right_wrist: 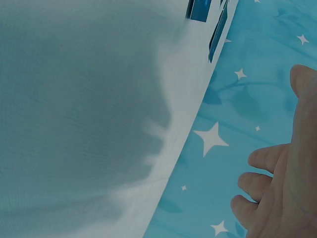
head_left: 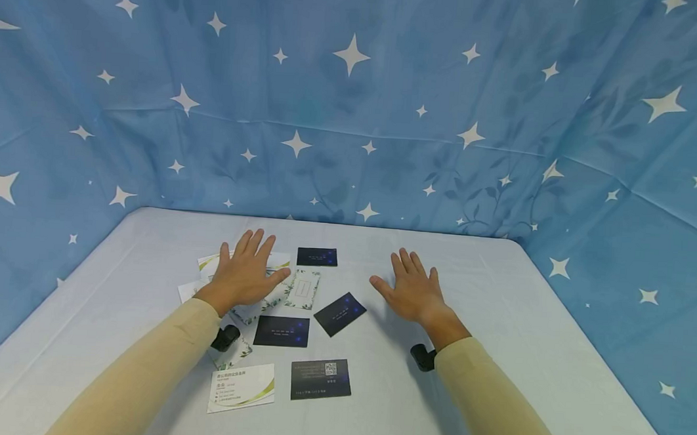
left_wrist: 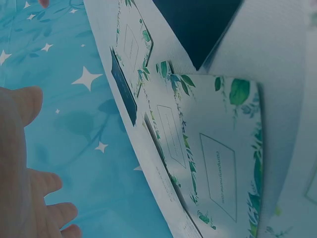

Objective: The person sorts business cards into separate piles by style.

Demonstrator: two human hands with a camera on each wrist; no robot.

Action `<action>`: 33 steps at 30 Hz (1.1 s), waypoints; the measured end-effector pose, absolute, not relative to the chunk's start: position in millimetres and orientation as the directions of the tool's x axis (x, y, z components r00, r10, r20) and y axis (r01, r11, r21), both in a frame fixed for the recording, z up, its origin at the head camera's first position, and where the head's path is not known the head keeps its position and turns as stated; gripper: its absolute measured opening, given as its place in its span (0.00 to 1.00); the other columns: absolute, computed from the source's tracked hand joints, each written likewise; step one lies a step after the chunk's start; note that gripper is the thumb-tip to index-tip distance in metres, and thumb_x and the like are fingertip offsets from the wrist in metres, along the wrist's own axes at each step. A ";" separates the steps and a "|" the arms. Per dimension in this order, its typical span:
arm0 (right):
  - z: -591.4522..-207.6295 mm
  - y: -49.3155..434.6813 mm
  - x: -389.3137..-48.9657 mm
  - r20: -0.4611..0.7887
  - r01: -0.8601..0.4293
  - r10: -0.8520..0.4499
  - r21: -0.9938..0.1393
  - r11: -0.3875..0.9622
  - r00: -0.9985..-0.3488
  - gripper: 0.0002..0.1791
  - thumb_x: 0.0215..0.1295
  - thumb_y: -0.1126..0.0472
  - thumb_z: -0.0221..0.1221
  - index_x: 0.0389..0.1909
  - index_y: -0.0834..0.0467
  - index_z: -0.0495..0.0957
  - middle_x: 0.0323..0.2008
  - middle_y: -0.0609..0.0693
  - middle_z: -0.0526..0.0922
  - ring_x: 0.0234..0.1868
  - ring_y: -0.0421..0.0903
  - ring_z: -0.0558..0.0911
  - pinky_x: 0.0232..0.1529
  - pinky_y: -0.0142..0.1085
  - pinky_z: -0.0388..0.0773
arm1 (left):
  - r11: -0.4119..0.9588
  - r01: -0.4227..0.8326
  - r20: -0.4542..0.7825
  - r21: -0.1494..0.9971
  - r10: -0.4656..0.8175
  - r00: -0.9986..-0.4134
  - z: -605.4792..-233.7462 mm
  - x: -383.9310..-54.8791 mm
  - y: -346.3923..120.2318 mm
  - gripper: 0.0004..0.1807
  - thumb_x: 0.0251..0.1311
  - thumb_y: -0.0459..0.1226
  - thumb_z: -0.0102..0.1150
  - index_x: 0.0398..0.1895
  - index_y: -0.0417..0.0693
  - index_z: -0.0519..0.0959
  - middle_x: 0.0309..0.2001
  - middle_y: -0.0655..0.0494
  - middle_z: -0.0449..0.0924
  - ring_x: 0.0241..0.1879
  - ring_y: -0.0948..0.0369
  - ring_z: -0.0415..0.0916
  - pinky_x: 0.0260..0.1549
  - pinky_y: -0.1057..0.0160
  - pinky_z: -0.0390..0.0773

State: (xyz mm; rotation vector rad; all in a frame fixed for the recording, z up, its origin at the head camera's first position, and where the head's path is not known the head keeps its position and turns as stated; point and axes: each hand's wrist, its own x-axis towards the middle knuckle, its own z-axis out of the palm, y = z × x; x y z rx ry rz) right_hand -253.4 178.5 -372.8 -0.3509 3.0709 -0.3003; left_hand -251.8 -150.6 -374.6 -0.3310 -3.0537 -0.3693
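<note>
My left hand (head_left: 241, 276) is held over a loose group of business cards, palm down, fingers straight and spread, holding nothing. Partly hidden beneath it are white cards with gold curves and leaf-bordered cards (left_wrist: 218, 148) that overlap each other. A leaf-bordered card (head_left: 303, 289) shows just right of the thumb. Dark blue-black cards lie around: one at the back (head_left: 317, 256), one tilted (head_left: 340, 314), one near the left wrist (head_left: 281, 331), one with a QR code (head_left: 321, 381) in front. My right hand (head_left: 411, 292), fingers extended, hovers above the tablecloth, right of the tilted dark card.
A white and gold card (head_left: 241, 388) lies nearest the front, beside the left sleeve. White cloth (head_left: 523, 384) covers the table. Behind and along both sides hangs a blue curtain (head_left: 321, 176) with white stars. Small black devices (head_left: 226, 338) sit on both wrists.
</note>
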 end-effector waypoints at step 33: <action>-388.7 164.0 -262.1 -0.071 -0.368 -0.451 -0.471 0.802 -0.890 0.46 0.54 0.55 0.75 0.73 0.56 0.66 0.71 0.55 0.68 0.72 0.57 0.64 0.69 0.53 0.58 | 0.841 0.406 0.132 0.359 0.385 -0.914 -378.8 -245.3 -97.9 0.50 0.60 0.60 0.64 0.76 0.39 0.60 0.75 0.43 0.56 0.73 0.42 0.53 0.66 0.36 0.54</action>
